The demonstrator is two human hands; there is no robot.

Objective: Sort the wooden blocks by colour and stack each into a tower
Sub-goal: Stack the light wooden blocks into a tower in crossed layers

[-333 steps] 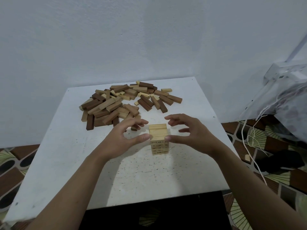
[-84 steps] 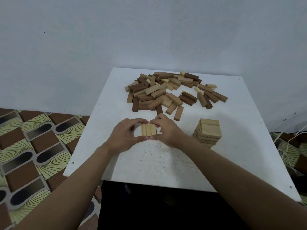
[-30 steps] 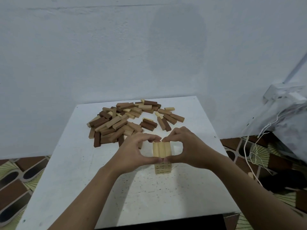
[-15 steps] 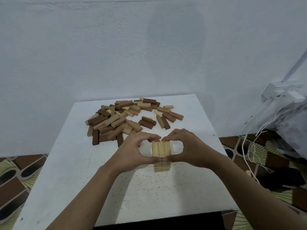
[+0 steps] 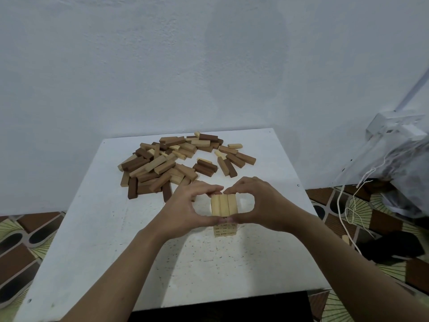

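A row of three pale wooden blocks lies on top of the pale block tower near the middle of the white table. My left hand and my right hand pinch this row between thumbs at its near end and fingertips at its far end. Only the tower's lower layers show beneath my thumbs. Behind the hands spreads a mixed pile of loose blocks, pale, mid-brown and dark brown.
A white wall rises right behind the table. To the right stands a clear plastic bag with white cords hanging over the patterned tile floor. A black surface sits under the table's near edge.
The three-block row, gathered on the table left of the tower 2.8 s ago, now sits on the tower. Over the last second both hands stay around it almost unmoved.
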